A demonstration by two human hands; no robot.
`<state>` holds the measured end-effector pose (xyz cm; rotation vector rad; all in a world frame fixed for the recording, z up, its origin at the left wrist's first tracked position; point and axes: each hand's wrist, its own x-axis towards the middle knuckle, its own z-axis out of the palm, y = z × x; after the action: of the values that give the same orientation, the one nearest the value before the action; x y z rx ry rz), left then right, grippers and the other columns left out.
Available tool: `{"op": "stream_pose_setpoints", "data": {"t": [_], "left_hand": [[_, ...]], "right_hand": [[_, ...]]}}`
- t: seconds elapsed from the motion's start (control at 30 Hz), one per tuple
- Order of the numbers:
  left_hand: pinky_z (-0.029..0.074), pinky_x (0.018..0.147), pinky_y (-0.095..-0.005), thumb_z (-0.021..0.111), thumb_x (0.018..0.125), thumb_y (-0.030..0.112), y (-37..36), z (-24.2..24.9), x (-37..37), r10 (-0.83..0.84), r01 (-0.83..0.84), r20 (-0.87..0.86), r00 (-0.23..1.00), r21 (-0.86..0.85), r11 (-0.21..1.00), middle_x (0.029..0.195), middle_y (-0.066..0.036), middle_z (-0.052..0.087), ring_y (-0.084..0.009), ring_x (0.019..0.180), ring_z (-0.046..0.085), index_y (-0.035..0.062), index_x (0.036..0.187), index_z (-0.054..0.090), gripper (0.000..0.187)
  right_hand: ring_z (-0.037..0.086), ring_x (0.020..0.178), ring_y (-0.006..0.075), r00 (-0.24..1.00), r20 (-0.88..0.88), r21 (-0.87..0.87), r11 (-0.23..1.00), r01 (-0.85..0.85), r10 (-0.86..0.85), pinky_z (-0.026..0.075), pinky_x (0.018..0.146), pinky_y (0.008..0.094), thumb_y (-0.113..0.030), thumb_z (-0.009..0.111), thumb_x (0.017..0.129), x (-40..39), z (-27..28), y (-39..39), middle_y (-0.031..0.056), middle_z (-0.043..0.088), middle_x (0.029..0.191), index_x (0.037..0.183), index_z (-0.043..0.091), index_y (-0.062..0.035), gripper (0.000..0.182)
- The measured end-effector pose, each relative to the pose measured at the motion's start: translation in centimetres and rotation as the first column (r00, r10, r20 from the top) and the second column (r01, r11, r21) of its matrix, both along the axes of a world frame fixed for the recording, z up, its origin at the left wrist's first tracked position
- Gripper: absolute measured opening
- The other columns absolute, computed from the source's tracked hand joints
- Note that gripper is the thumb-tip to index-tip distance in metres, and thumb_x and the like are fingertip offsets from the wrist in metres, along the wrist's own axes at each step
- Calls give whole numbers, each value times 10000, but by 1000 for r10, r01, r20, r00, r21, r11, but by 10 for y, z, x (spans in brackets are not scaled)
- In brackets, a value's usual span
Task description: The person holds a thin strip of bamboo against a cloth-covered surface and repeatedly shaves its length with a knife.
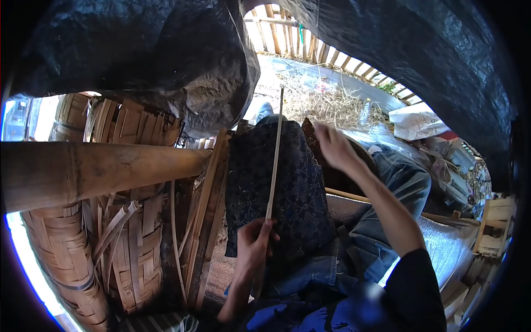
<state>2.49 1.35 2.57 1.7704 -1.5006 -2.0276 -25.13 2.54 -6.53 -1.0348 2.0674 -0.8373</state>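
My left hand point(255, 246) is closed around the lower end of a long, thin bamboo strip point(274, 166). The strip points away from me, nearly straight, and its far tip looks darker. Beneath it, a dark patterned cloth point(298, 193) covers part of my lap. Farther off to the right, my right hand point(333, 146) is raised beside the cloth and smeared by motion, so whether it holds anything is hidden. Close to its fingers is the edge of a dark brown piece point(311, 141), whose kind I cannot make out.
A thick bamboo pole point(110, 169) crosses on the left, above woven bamboo baskets point(61, 249) with loose strips. Wooden boards point(207, 221) stand beside my lap. Black plastic sheeting point(138, 50) hangs overhead. Straw point(332, 102) and a plastic bottle point(364, 112) lie beyond.
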Motion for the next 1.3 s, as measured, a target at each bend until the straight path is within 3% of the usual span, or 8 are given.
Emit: {"op": "stream_pose_setpoints", "data": {"t": [0.07,0.17,0.23,0.37,0.47,0.53,1.0,1.3], "left_hand": [[379,393,-233,537,933,203,4,-2,0,-34,34,6,999,-18,999,630,-84,620,-85,432,512,-34,997,631,263],[447,440,-305,558,916,217,16,-7,-4,-216,277,186,958,-424,862,611,-124,626,-186,483,608,2,1009,636,247],[411,416,-281,590,906,211,21,-8,-7,-272,545,476,837,-671,503,612,-77,617,-118,450,541,-10,968,625,232],[427,432,-283,608,895,233,19,-4,-11,-276,609,549,789,-640,469,619,-84,624,-121,480,564,-19,950,622,259],[417,426,-262,583,917,252,8,0,-10,-294,348,186,937,-539,767,616,-70,608,-110,464,539,-23,917,624,279],[397,413,-230,545,943,256,1,2,-6,-87,79,-98,991,-83,993,636,-43,579,-95,433,492,-20,901,617,288],[369,408,-196,582,923,219,4,-2,5,135,-101,-274,952,135,986,701,-16,555,-74,456,476,8,902,591,212],[336,437,-199,629,893,237,9,-19,4,165,-150,-134,977,111,982,705,1,555,-56,505,455,47,875,593,195]], "right_hand": [[403,328,152,989,76,-23,992,-123,124,345,338,370,-388,329,1006,37,33,29,61,462,475,742,522,-20,492],[502,340,261,979,-78,-99,975,-197,190,389,364,400,-350,438,976,81,46,63,113,472,422,707,517,-21,433],[513,357,294,974,-115,-78,975,-206,196,395,372,411,-344,463,965,98,69,75,134,481,432,702,513,-16,423],[524,376,328,965,-124,-73,968,-240,230,401,384,427,-339,489,955,113,81,92,153,497,448,703,511,-13,412],[523,383,335,974,-88,-61,975,-213,207,398,393,437,-339,482,957,112,76,95,157,497,451,704,510,-12,414],[524,387,338,977,-57,-72,975,-210,206,400,400,440,-340,477,959,110,76,94,159,496,452,705,511,-11,417],[539,437,363,972,48,-290,934,-208,232,407,436,438,-351,458,969,110,49,94,178,505,483,714,523,-8,432],[550,431,351,966,-91,-83,965,-248,240,421,413,443,-347,488,954,119,44,86,164,516,476,683,498,-25,421]]}}
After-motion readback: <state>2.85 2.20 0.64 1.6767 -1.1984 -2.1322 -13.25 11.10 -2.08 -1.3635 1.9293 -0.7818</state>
